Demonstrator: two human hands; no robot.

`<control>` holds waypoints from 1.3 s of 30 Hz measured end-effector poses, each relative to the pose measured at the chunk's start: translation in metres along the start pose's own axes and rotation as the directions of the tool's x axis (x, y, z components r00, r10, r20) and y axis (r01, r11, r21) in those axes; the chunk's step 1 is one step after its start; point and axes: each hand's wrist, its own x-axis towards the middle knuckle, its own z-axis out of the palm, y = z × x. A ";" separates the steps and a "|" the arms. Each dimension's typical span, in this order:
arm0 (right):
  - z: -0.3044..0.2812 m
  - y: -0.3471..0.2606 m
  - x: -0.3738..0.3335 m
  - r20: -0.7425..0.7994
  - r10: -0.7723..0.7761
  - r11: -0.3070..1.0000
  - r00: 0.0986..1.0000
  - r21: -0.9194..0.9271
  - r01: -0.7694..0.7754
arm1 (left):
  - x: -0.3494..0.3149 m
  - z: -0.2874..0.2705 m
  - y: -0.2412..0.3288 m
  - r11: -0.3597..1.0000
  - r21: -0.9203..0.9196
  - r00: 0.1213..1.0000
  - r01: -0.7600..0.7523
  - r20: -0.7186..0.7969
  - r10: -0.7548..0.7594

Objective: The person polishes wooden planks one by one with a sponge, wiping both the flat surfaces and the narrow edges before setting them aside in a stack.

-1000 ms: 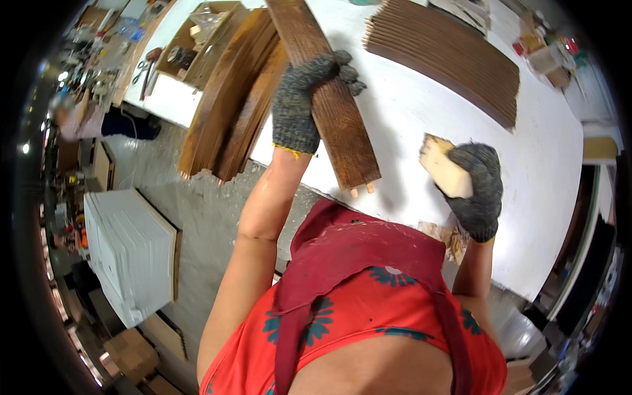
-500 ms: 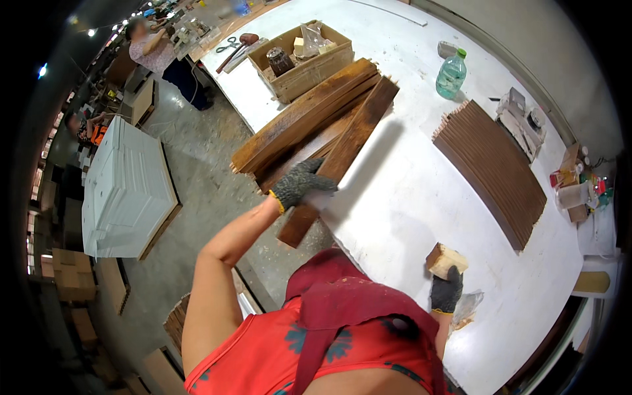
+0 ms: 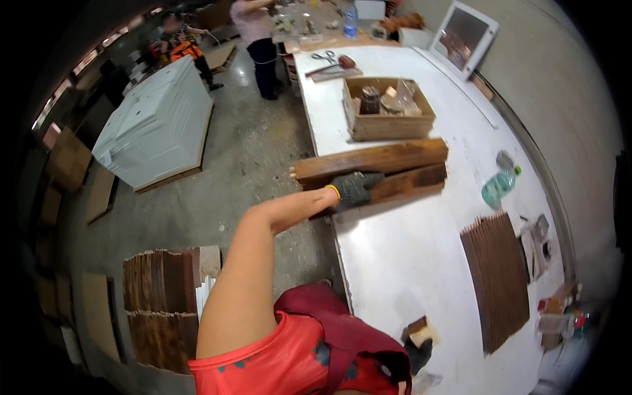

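My left hand (image 3: 355,187), in a dark grey knit glove with a yellow cuff, is closed over a brown stained wooden board (image 3: 411,183). That board lies against another brown board (image 3: 375,158) at the table's left edge, and my hand and forearm hide its near end. Low in the view, my gloved right hand (image 3: 419,356) is closed around a small block (image 3: 417,330) with a brown side and a pale side. The block is just above or on the white tabletop; I cannot tell which.
A wooden box (image 3: 388,125) with a dark jar stands beyond the boards, scissors (image 3: 324,57) behind it. A green-capped bottle (image 3: 500,187) and a row of brown slats (image 3: 497,283) are on the table's right. Stacked boards (image 3: 161,303) sit at lower left; two people stand farther off.
The board in my left hand has swung from a slant across the table to lie alongside the other boards. My view has turned left. My right hand still holds the block.
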 end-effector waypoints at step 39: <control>-0.008 -0.011 0.002 -0.133 0.101 0.985 0.986 0.154 -0.080 | -0.023 -0.002 0.007 0.973 0.230 0.999 -0.025 0.030 0.018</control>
